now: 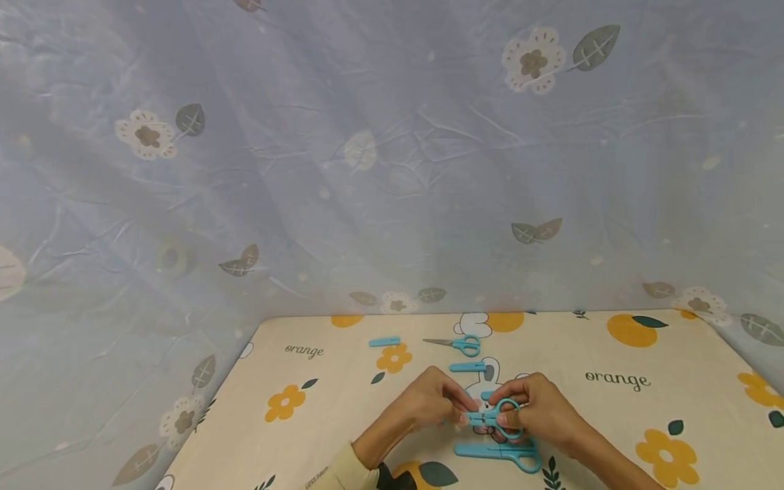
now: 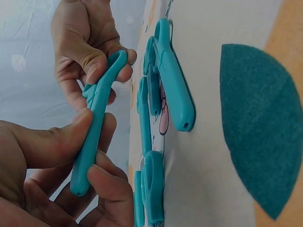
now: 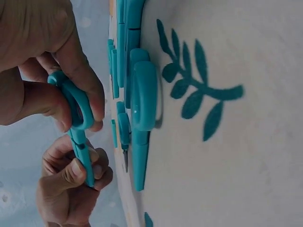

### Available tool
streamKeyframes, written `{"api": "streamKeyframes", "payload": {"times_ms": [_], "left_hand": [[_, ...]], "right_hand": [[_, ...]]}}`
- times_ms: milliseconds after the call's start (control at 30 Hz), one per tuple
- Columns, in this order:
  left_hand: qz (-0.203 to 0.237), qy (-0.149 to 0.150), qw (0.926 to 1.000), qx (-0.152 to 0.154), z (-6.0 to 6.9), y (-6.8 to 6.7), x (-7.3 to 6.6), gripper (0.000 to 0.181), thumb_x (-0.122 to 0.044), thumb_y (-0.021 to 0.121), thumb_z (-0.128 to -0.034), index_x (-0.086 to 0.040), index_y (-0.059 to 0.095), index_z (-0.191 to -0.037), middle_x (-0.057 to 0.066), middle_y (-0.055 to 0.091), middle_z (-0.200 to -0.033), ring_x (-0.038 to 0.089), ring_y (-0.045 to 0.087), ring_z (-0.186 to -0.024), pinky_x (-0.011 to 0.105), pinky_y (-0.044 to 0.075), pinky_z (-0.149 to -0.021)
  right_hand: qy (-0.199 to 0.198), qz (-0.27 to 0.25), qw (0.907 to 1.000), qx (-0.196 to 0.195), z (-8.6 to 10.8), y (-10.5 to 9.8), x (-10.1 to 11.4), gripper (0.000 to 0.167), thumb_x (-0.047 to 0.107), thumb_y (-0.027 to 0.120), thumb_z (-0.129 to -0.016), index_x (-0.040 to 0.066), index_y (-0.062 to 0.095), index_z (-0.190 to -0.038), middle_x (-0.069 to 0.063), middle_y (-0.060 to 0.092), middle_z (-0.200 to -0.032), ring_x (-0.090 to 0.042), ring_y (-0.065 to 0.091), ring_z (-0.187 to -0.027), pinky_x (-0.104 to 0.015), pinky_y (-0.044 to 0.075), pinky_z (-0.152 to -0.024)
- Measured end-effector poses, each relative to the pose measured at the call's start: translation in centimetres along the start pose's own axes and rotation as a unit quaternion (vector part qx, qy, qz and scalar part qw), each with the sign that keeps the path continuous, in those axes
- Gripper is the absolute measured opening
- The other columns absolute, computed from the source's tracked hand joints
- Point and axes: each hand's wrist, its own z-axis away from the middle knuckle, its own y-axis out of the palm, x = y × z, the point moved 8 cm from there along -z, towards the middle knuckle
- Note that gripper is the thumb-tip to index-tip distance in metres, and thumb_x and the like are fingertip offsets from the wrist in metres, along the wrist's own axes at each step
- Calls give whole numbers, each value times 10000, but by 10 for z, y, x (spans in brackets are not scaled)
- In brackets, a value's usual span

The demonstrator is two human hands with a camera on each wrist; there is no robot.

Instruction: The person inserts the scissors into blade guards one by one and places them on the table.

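Note:
Both hands hold one pair of blue scissors (image 1: 507, 419) above the table. My left hand (image 1: 429, 400) pinches the blue blade cover (image 2: 90, 156) between thumb and fingers. With its thumb and fingers, my right hand (image 1: 542, 408) grips the handle loops (image 3: 81, 111) at the other end. The cover sits over the blades, and no metal shows on this pair. Just below the hands lies a larger pair of covered scissors (image 1: 490, 450), its handle to the right. Another blue piece (image 1: 486, 395) is partly hidden behind the right fingers.
Farther back, small scissors (image 1: 456, 344) lie with bare metal blades pointing left. Two loose blue covers lie near them, one cover (image 1: 384, 341) to the left and another cover (image 1: 467, 367) in front. A patterned cloth (image 1: 343, 381) covers the table; a printed curtain (image 1: 392, 204) hangs behind.

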Motion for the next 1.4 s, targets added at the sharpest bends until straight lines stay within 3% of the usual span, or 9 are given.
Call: {"api": "streamKeyframes", "payload": {"times_ms": [133, 233, 400, 567, 833, 1233, 1400], "left_hand": [[103, -90, 9998, -129, -2, -1, 2, 244, 197, 809, -771, -8, 851, -897, 59, 811, -813, 78, 635, -653, 203, 395, -514], [203, -125, 9995, -214, -3, -1, 4, 250, 208, 805, -757, -1, 849, -887, 77, 792, -769, 82, 628, -648, 200, 389, -509], [175, -21, 9996, -199, -1, 5, 5, 233, 203, 807, -749, 9, 845, -873, 72, 788, -766, 72, 615, -639, 199, 410, -513], [122, -28, 9997, -191, 1, 7, 3, 235, 204, 811, -744, -2, 846, -849, 63, 778, -734, 69, 570, -574, 199, 393, -467], [19, -151, 9997, -199, 2, 6, 2, 231, 185, 817, -768, -27, 847, -855, 23, 770, -718, 74, 562, -572, 201, 391, -453], [10, -32, 9996, -283, 1, 8, 0, 219, 194, 822, -747, -10, 840, -827, -19, 706, -643, 74, 531, -547, 185, 386, -438], [-29, 58, 9996, -257, -6, 7, -1, 214, 175, 822, -763, -18, 844, -852, 14, 729, -676, 79, 538, -556, 190, 392, -444]], "right_hand": [[-170, 630, 9967, -483, 1, -3, 5, 219, -60, 819, -850, -27, 794, -1065, -52, 791, -894, -160, 702, -775, -261, 578, -650], [-241, 890, 9938, -620, 2, -4, 7, 216, -52, 830, -839, 14, 808, -1044, -52, 807, -955, -160, 724, -825, -250, 581, -678], [-38, 250, 9995, -164, 2, -1, -1, 226, -45, 809, -870, -59, 780, -1094, -73, 788, -846, -146, 670, -715, -264, 564, -609], [251, -439, 9983, 283, 1, 5, -10, 279, -20, 779, -927, -140, 722, -1173, -63, 771, -785, -137, 669, -664, -269, 576, -565], [308, -476, 9980, 267, -2, 7, -12, 259, -23, 773, -935, -128, 718, -1165, -53, 776, -797, -132, 672, -666, -284, 598, -587], [523, -790, 9948, 367, -3, 11, -19, 260, -8, 754, -957, -130, 702, -1180, -83, 800, -841, -138, 737, -703, -292, 625, -616], [570, -841, 9944, 292, -7, 9, -20, 270, -4, 742, -954, -114, 705, -1198, -116, 810, -881, -166, 765, -736, -290, 626, -618]]}}
